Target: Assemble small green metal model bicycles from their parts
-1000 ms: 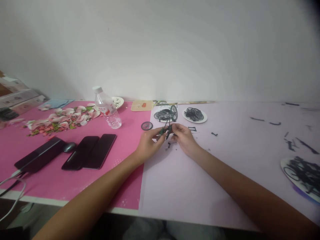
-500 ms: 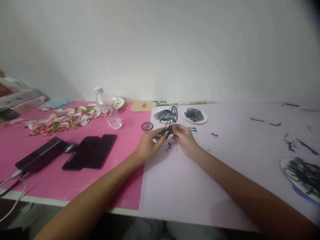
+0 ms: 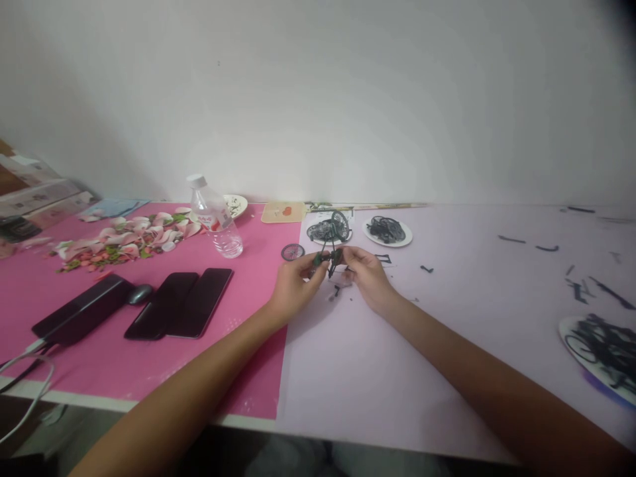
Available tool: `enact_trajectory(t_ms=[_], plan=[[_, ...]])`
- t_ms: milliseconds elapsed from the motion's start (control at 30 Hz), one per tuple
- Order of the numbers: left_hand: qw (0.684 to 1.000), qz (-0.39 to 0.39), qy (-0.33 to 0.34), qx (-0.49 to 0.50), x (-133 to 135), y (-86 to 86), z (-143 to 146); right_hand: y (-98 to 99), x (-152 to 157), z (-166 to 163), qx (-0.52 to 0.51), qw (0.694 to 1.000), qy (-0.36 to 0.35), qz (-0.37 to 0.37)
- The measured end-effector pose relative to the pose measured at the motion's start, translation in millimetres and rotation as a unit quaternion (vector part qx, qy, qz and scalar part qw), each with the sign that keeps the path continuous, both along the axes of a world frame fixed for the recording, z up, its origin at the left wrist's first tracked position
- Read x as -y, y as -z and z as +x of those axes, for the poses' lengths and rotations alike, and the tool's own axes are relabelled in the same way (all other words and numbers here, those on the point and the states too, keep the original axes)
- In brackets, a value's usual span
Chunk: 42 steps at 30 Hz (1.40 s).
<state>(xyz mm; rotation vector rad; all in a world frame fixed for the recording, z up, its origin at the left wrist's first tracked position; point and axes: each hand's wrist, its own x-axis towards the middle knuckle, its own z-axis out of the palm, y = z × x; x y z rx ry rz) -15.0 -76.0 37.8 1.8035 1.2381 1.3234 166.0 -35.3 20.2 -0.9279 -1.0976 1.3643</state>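
Between my hands, raised a little over the lilac sheet, is a small dark model bicycle (image 3: 332, 255) with one spoked wheel at its far end. My left hand (image 3: 297, 283) pinches it from the left, where a green part shows by the fingertips. Thumb and fingers of my right hand (image 3: 366, 273) are closed on its right side, and they cover part of the frame. A loose spoked wheel (image 3: 293, 252) lies flat just left of my left hand. Under the hands, a small black piece (image 3: 337, 290) rests on the sheet.
Behind the hands stand two white plates of black parts, one the right plate (image 3: 408, 240). Another loaded plate (image 3: 566, 331) is at far right, near scattered black pieces (image 3: 611, 291). On the pink side are a bottle (image 3: 213, 218), petals (image 3: 134, 238), phones (image 3: 199, 301) and a black box (image 3: 82, 311).
The model bicycle has been turned between my fingers, and its wheel end has shifted slightly left. Both hands keep their hold in nearly the same place.
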Motion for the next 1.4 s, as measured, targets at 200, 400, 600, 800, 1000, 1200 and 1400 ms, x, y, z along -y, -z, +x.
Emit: enact_trajectory(t_ms=[200,400,600,800,1000,1200,1400], plan=[[0.998,-0.019,-0.019,0.057,-4.4,3.2,-2.0,-4.0,3.3,0.8,0.167,0.968,0.133,0.13],[0.999,0.002,-0.031,0.036,-3.2,3.5,-2.2,-5.1,19.3,-2.4,0.308,0.896,0.058,0.314],[0.997,0.046,-0.038,-0.038,-0.9,3.4,-2.0,2.7,20.5,-6.0,0.341,0.867,0.074,0.355],[0.994,0.079,-0.033,-0.073,-0.7,6.7,-2.0,3.2,16.7,-3.7,0.351,0.853,0.073,0.378],[0.994,0.08,-0.026,-0.069,0.5,5.8,-1.1,5.6,16.7,-5.0,0.355,0.851,0.078,0.379],[0.996,0.071,-0.004,-0.055,2.4,1.6,0.0,4.2,17.3,-5.1,0.356,0.85,0.08,0.379],[0.996,0.071,-0.004,-0.044,1.9,1.9,0.7,4.0,17.3,-4.1,0.361,0.851,0.075,0.375]])
